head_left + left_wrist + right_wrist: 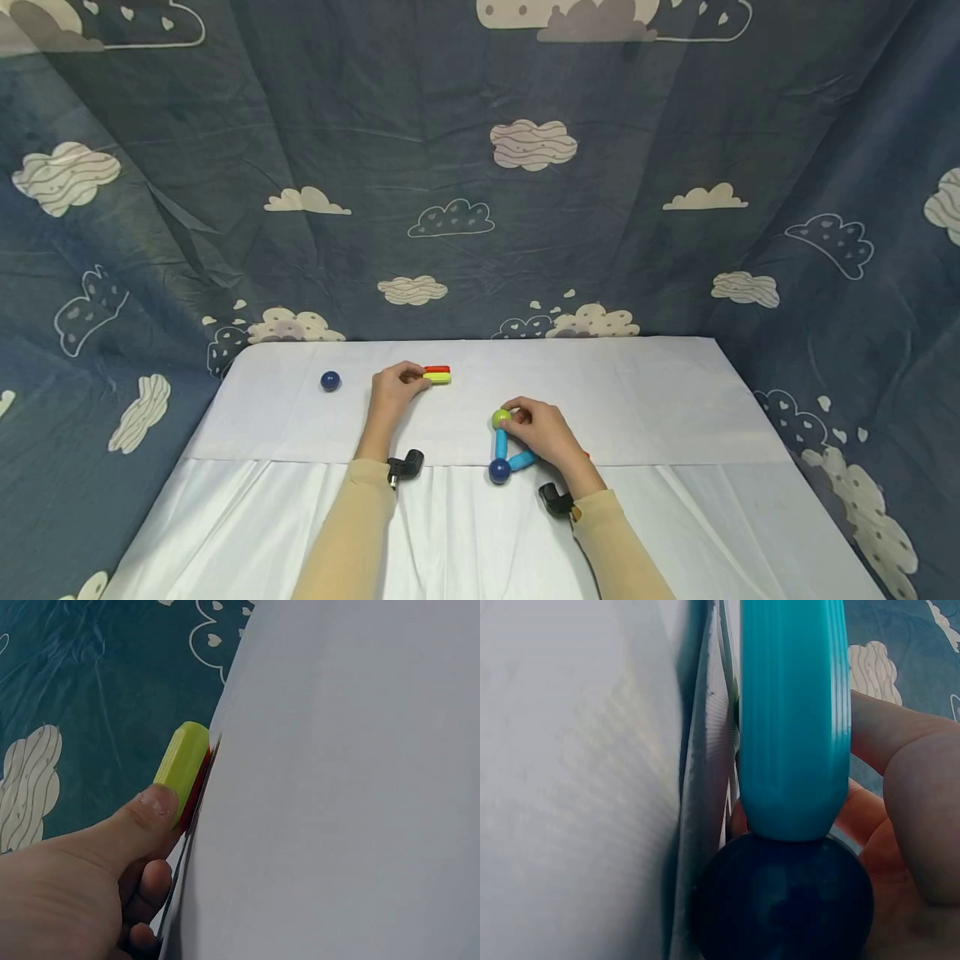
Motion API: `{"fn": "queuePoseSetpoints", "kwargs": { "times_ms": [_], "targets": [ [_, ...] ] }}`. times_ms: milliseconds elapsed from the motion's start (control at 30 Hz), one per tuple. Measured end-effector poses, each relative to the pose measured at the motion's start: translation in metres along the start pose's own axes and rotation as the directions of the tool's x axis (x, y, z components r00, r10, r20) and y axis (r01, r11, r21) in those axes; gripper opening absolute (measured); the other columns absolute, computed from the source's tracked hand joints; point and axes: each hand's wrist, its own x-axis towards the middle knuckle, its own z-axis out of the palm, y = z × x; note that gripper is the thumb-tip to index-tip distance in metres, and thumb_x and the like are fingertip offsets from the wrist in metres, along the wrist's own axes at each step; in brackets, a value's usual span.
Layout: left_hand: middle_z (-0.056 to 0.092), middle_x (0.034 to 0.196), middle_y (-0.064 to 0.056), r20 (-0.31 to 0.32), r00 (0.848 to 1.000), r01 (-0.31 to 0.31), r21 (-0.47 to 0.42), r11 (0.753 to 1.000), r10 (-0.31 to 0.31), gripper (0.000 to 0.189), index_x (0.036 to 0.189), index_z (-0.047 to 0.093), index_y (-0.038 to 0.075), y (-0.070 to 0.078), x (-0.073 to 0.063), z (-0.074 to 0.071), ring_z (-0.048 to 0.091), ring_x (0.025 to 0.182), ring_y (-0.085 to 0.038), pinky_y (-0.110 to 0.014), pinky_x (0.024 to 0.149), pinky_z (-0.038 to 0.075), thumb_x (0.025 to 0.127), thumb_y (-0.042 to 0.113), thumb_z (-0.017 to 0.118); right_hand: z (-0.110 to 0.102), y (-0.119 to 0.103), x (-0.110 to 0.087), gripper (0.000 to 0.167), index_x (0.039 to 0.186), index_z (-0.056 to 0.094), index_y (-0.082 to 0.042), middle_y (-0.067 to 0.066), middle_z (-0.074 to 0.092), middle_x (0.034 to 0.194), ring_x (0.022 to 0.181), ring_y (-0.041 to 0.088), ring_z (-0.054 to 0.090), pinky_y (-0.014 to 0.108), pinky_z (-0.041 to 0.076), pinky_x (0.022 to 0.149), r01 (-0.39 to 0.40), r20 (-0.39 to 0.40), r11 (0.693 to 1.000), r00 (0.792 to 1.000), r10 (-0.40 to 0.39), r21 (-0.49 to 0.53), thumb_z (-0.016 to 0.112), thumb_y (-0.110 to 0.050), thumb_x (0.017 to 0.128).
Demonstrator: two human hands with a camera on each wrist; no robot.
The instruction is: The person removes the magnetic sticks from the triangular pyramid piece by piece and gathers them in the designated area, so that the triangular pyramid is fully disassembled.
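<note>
At the far middle of the table, my left hand [393,390] pinches a yellow rod [437,378] and a red rod [437,368] lying side by side. The left wrist view shows the thumb pressed on the yellow rod [184,754], with the red rod [196,791] mostly hidden behind it. Nearer the front, my right hand [546,429] grips a green ball [500,418]. A light blue rod [501,444] links it to a dark blue ball [499,472], from which a second light blue rod [522,460] runs under the hand. The right palm hides the rest.
A loose dark blue ball [330,381] sits at the table's back left. White cloth [637,400] covers the table, with a crease across it and folds in front. A dark cloud-print curtain [450,167] hangs behind and at both sides.
</note>
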Motion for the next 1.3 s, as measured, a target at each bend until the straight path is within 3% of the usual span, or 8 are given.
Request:
{"fn": "queuePoseSetpoints", "kwargs": {
  "times_ms": [367,733,1067,1300],
  "targets": [
    [0.079,0.093,-0.013,-0.046,0.999,-0.012,0.027,1.000,0.013,0.017,0.098,0.081,0.004,0.000,0.000,0.004,0.070,0.086,-0.024,-0.028,0.077,0.053,0.083,0.007,0.089,0.000,0.000,-0.002,0.027,0.119,0.077,-0.015,-0.002,0.066,0.086,0.079,0.014,0.055,0.033,0.047,0.078,0.008,-0.010,1.000,1.000,-0.008,-0.001,0.079,-0.030,0.095],
    [0.079,0.096,-0.013,-0.066,0.998,-0.003,-0.034,0.999,0.001,0.020,0.100,0.080,0.005,-0.001,-0.003,0.004,0.069,0.086,-0.022,-0.027,0.079,0.053,0.083,0.009,0.089,0.000,0.000,-0.001,0.028,0.119,0.076,-0.016,-0.003,0.066,0.086,0.079,0.014,0.055,0.033,0.046,0.077,0.002,-0.010,1.000,1.000,-0.002,0.000,0.079,-0.031,0.096],
    [0.078,0.102,-0.009,-0.100,0.995,0.001,-0.159,0.987,-0.017,0.022,0.105,0.080,0.009,0.004,-0.024,0.000,0.068,0.089,-0.015,-0.021,0.079,0.054,0.086,0.017,0.089,0.000,-0.003,-0.004,0.029,0.120,0.076,-0.014,-0.002,0.066,0.085,0.077,0.014,0.055,0.033,0.047,0.076,0.025,-0.009,0.999,1.000,-0.025,-0.026,0.078,-0.030,0.096],
    [0.078,0.103,-0.005,-0.022,0.998,-0.061,-0.184,0.981,0.058,0.020,0.106,0.081,0.013,0.015,-0.047,0.003,0.067,0.092,-0.012,-0.021,0.080,0.051,0.088,0.018,0.088,-0.010,0.000,-0.004,0.036,0.129,0.073,-0.012,-0.002,0.066,0.087,0.079,0.014,0.055,0.033,0.048,0.079,0.020,0.061,0.999,0.998,-0.017,-0.042,0.078,-0.028,0.097]
  ]
}}
